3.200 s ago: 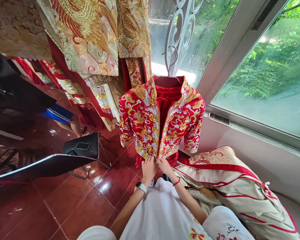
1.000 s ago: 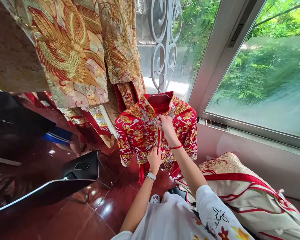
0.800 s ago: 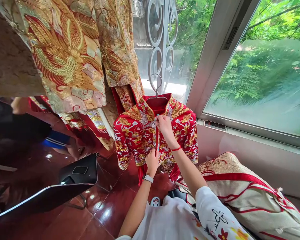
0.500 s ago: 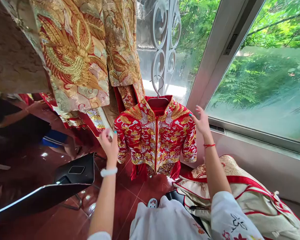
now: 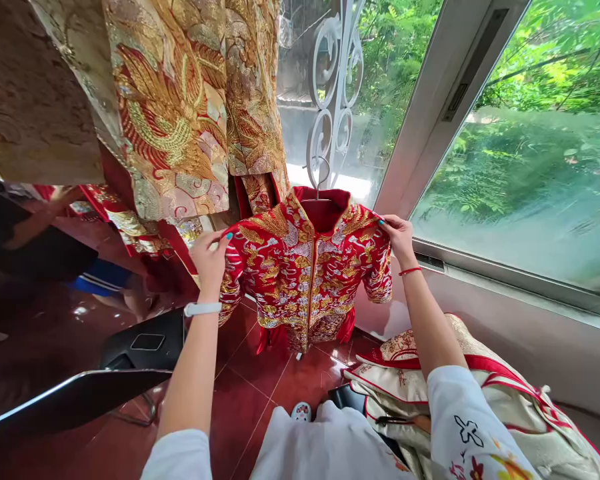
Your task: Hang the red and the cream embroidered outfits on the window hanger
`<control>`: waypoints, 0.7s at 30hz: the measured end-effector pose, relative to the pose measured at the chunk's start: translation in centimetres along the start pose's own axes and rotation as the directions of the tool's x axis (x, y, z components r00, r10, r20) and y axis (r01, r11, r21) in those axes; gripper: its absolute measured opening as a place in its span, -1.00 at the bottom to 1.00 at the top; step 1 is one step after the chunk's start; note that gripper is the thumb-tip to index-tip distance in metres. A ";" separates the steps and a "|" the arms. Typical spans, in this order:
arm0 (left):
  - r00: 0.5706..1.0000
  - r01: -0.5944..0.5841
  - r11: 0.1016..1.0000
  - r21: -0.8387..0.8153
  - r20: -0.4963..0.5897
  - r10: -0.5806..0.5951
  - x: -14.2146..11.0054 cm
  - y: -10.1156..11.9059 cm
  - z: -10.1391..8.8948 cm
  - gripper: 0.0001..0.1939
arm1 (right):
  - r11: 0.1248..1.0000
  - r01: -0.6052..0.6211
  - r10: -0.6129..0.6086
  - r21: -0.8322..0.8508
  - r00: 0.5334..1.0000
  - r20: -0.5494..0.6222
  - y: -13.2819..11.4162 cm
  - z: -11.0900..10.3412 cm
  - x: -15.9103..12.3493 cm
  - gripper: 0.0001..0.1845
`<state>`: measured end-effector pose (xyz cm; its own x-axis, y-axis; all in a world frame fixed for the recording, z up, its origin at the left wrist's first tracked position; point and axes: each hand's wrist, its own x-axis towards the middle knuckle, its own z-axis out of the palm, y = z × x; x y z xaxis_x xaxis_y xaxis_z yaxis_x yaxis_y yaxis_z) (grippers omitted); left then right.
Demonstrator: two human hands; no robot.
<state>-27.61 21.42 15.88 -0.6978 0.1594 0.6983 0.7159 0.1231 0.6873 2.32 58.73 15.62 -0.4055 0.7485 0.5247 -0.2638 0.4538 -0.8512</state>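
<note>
A red jacket [image 5: 307, 270] thick with gold and silver embroidery hangs on a hanger [image 5: 319, 180] from the white scrolled window grille [image 5: 333, 87]. Its front is closed down the middle. My left hand [image 5: 209, 259] grips the jacket's left shoulder, fingers curled onto the cloth. On the other side my right hand [image 5: 399, 238] pinches the right shoulder seam. A white watch sits on my left wrist, a red string on my right.
Gold and red embroidered garments [image 5: 170, 113] hang at the upper left. A black chair [image 5: 130, 353] stands on the red tiled floor at the left. A cream and red padded bag [image 5: 470, 393] lies at the right below the window. Another person's legs show far left.
My hands closed the jacket's front from hem up to collar, then parted. Now each has moved out and taken hold of a shoulder of the jacket.
</note>
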 end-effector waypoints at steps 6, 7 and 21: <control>0.985 -0.033 0.998 0.049 -0.169 0.041 -5.0 0.4 1.1 -0.80 | 0.998 -0.042 0.042 0.039 0.999 0.023 1.5 0.0 -0.6 -0.59; 0.988 -0.030 0.999 0.043 -0.149 0.036 -4.9 0.2 1.1 -0.79 | 0.998 -0.059 0.057 0.025 0.996 0.065 1.6 -0.2 -0.6 -0.53; 0.945 0.303 0.893 0.332 0.017 -0.327 -4.9 -0.1 3.3 -0.36 | 0.858 -0.034 0.017 -0.513 0.999 -0.036 3.0 -0.3 -3.0 -0.48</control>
<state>-24.17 23.86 11.75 -0.8930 0.1267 0.4319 0.4357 0.4835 0.7592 3.04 57.99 11.46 -0.3778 0.7734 0.5091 0.2361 0.6122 -0.7547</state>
